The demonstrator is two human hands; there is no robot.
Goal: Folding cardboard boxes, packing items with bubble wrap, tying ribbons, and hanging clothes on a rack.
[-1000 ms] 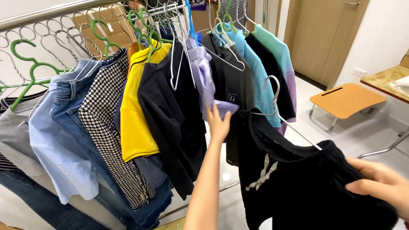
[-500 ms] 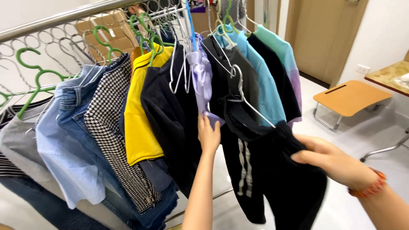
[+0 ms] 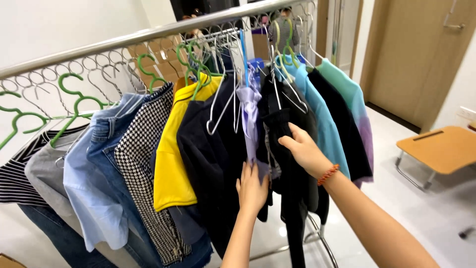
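Note:
A metal clothes rail (image 3: 148,34) carries a row of hanging clothes. My right hand (image 3: 303,149), with an orange bracelet at the wrist, grips a black garment (image 3: 285,129) that hangs on a wire hanger on the rail. My left hand (image 3: 252,187) presses flat against a lilac garment (image 3: 249,114) and the dark navy one (image 3: 208,159) beside it, holding them to the left. A yellow shirt (image 3: 171,159), a checked black-and-white piece (image 3: 141,164) and light blue shirts (image 3: 89,183) hang further left.
Turquoise and black tops (image 3: 337,109) hang to the right of my hands. A low folding wooden table (image 3: 439,149) stands on the white floor at the right. A wooden door (image 3: 416,54) is behind it. Green hangers (image 3: 74,104) sit at the rail's left end.
My right hand has lifted the black garment from low at the right up onto the rail. My left hand has dropped lower while holding the neighbouring clothes aside.

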